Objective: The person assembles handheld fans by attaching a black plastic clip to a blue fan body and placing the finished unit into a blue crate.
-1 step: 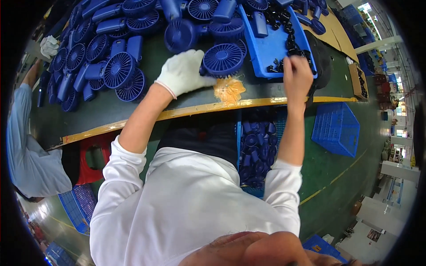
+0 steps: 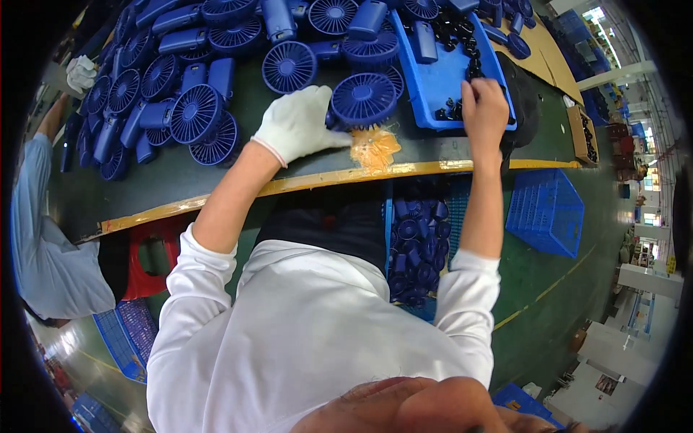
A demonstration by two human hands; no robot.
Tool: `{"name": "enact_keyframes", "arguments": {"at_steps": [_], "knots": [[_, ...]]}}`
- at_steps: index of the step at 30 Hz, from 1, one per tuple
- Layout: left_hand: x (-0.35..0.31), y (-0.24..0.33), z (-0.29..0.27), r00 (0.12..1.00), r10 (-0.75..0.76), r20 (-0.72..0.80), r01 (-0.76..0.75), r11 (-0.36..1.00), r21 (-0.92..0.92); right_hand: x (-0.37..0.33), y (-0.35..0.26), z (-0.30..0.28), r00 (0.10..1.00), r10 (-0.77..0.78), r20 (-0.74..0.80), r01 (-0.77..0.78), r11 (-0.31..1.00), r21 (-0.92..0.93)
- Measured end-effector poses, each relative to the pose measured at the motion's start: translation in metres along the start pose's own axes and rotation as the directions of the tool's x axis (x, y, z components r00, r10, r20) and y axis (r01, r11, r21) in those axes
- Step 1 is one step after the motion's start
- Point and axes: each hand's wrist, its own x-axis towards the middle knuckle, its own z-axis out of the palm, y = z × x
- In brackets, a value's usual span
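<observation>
My left hand (image 2: pixel 297 124), in a white glove, is closed at the edge of a dark blue handheld fan (image 2: pixel 364 99). A bit of blue plastic shows between its thumb and fingers; the palm side is hidden. The fan's round grille faces up, above an orange-yellow taped patch (image 2: pixel 375 148) on the bench. My bare right hand (image 2: pixel 485 115) hangs over the near right part of a light blue tray (image 2: pixel 431 83), fingers curled together. What they hold, if anything, is hidden. Small black plastic parts (image 2: pixel 451 110) lie in the tray beside it.
Many dark blue fans (image 2: pixel 195 114) are heaped along the left and far side of the bench (image 2: pixel 249 137). Below the edge stands a crate of blue parts (image 2: pixel 413 245). A blue basket (image 2: pixel 546 211) is on the floor at right. Another person's arm (image 2: pixel 50 119) reaches in at far left.
My right hand has shifted slightly nearer and down at the tray. A fan beyond my left hand has settled with its grille facing up. My left hand stays about where it was.
</observation>
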Motion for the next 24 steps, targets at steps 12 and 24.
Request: {"name": "enact_keyframes", "arguments": {"at_steps": [12, 24], "knots": [[-0.053, -0.013, 0.017, 0.825, 0.432, -0.364, -0.399, 0.902, 0.166, 0.074, 0.081, 0.077, 0.877, 0.299, 0.375, -0.154, 0.916, -0.371], [-0.061, -0.006, 0.018, 0.931, 0.286, -0.227, -0.279, 0.958, 0.064, 0.065, 0.054, 0.035, 0.618, 0.54, 0.571, -0.682, 0.007, 0.732]]}}
